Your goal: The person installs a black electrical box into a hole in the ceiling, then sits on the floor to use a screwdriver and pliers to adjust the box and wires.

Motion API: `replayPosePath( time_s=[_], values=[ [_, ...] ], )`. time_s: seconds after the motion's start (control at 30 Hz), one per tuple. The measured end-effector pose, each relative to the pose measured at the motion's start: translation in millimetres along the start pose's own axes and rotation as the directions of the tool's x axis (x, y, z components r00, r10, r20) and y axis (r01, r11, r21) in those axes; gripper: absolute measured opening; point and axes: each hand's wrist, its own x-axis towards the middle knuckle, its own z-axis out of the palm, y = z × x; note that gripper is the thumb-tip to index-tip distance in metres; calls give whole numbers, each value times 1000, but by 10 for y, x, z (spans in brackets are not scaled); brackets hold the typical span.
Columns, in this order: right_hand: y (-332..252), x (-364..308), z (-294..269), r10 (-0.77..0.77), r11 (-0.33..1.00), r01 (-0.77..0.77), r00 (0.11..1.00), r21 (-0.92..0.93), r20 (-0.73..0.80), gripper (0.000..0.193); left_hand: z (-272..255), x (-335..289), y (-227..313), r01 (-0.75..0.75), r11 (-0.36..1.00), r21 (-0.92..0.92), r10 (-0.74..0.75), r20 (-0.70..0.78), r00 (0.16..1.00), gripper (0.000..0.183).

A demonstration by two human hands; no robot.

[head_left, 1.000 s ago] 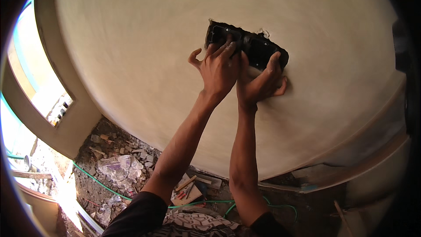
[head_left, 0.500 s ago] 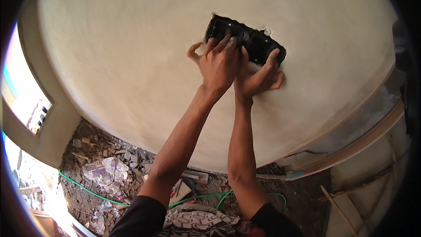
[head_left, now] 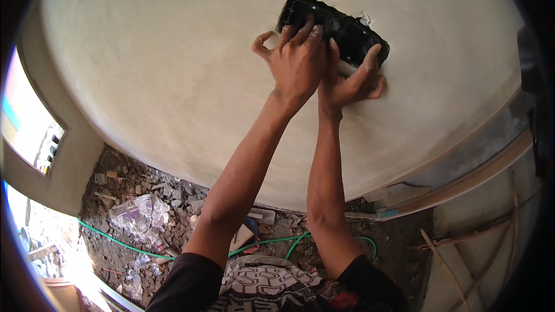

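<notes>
A black electrical wall box (head_left: 354,42), made of two joined square sections, sits tilted in a rough cut-out in the plastered wall (head_left: 173,81). My left hand (head_left: 298,60) lies against its left part. Its fingers are spread, with some tips reaching inside the box and the little finger bent out on the plaster. Just to the right, my right hand (head_left: 350,84) grips the lower edge of the box from below, thumb and a fingertip against the black plastic. The two hands touch near the middle, hiding part of the lower edge. Pale dust marks the fingers.
Broken plaster (head_left: 363,18) shows at the cut-out's upper edge. Below lies rubble (head_left: 173,193) with crumpled plastic wrapping (head_left: 141,214) and a green hose (head_left: 124,245). Wooden sticks (head_left: 442,263) stand at lower right. A bright window opening (head_left: 29,118) is at left.
The box and both hands appear higher and slightly further right in the picture, as the whole view has shifted. The hands keep nearly the same hold on the box.
</notes>
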Motion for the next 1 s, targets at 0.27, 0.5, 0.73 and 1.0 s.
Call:
replayPosePath(
  time_s=[0.27,0.5,0.73,1.0],
  values=[
    [-14,17,-16,-6,1000,6,1000,-20,5,86,20,5,-32,-26,998,-60,24,-24,999,20],
    [-3,5,-3,-8,1000,8,1000,-5,24,87,16,14,-55,-25,1000,6,25,3,1000,18],
    [-28,18,1,26,1000,-25,999,14,-21,82,52,9,-73,-46,999,-22,46,-27,999,15],
    [-20,22,13,-9,1000,9,999,-14,-42,83,4,19,-65,-35,999,22,34,32,999,18]
  ],
)
